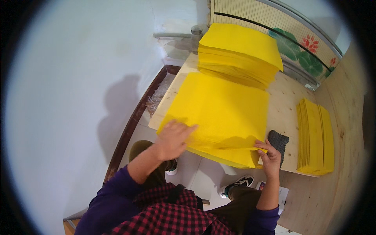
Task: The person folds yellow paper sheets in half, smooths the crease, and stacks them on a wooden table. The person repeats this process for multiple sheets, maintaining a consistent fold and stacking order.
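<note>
A wide stack of yellow paper sheets (pixel 227 109) lies on the wooden table (pixel 286 105), overhanging its near edge. My left hand (pixel 174 137) lies flat on the stack's near left corner, fingers spread. My right hand (pixel 268 154) pinches the near right corner of the top yellow sheet and lifts its edge a little off the stack.
A taller pile of yellow sheets (pixel 241 53) stands at the back of the table. A narrow folded yellow stack (pixel 315 135) lies to the right. A dark knitted cloth (pixel 279 141) sits by my right hand. A white wall runs along the left, a painted panel (pixel 301 47) behind.
</note>
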A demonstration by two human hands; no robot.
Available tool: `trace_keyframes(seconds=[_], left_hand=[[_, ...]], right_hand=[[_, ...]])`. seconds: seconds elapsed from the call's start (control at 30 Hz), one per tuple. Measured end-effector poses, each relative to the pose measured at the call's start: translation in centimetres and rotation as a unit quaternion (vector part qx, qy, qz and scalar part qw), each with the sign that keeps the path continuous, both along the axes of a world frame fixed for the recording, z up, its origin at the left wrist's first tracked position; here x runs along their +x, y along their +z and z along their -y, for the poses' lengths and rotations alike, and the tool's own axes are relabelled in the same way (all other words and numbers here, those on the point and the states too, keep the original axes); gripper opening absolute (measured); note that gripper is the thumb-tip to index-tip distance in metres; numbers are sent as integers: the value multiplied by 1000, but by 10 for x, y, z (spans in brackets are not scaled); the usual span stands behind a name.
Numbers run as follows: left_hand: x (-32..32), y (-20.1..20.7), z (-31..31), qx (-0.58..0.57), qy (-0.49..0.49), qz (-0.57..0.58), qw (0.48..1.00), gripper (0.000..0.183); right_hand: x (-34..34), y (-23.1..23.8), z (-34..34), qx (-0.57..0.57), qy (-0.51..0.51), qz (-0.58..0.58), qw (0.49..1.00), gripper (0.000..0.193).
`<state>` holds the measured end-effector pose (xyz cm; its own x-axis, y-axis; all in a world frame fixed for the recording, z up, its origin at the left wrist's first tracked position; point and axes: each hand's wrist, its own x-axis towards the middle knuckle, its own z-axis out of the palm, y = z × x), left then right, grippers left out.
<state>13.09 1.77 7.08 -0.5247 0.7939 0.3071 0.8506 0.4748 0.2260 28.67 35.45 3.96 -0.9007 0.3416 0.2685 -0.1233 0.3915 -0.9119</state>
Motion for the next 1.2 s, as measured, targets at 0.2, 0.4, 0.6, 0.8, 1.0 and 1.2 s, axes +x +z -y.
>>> trace_keyframes(seconds=[0.2,0.4,0.6,0.8,1.0,1.2], left_hand=[[-43,-15,58,179,100,161,965,69],[-83,-28,67,208,32,262,942,58],[-102,-47,73,233,-73,265,933,42],[-99,-46,64,280,-25,295,913,33],[-101,-39,50,354,24,437,827,20],[-103,-39,36,426,25,397,813,23]], right_hand=[[-3,-5,-1,-78,-20,0,997,13],[-2,-12,-2,-111,-34,3,993,13],[-3,-17,-2,-104,-53,-14,993,10],[-4,-20,-1,-129,-106,-17,986,11],[-8,-20,-1,-99,-131,-37,986,15],[-11,-14,5,-94,-153,-57,982,16]])
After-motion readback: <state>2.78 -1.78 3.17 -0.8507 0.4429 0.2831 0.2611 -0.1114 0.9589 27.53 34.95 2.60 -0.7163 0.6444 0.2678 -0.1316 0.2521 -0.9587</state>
